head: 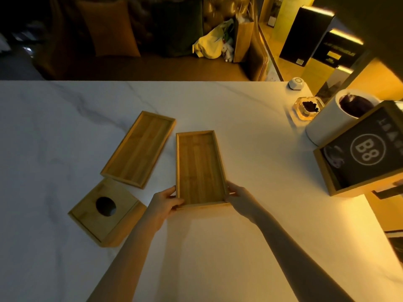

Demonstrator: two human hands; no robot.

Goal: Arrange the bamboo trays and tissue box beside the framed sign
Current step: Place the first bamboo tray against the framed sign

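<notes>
My left hand and right hand, fingers clamped on near tray. Second tray, tissue box wait at 9 o'clock; framed sign at 3. Nothing placed yet.

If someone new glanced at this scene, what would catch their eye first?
Most likely the bamboo tray at the centre of the white table, gripped at its near end by the left hand and right hand. Next, the dark framed sign marked B8 at the right edge.

The framed sign shows "B8" inside a white circle. Smaller characters above it (too blurred) stay unreadable.
</notes>
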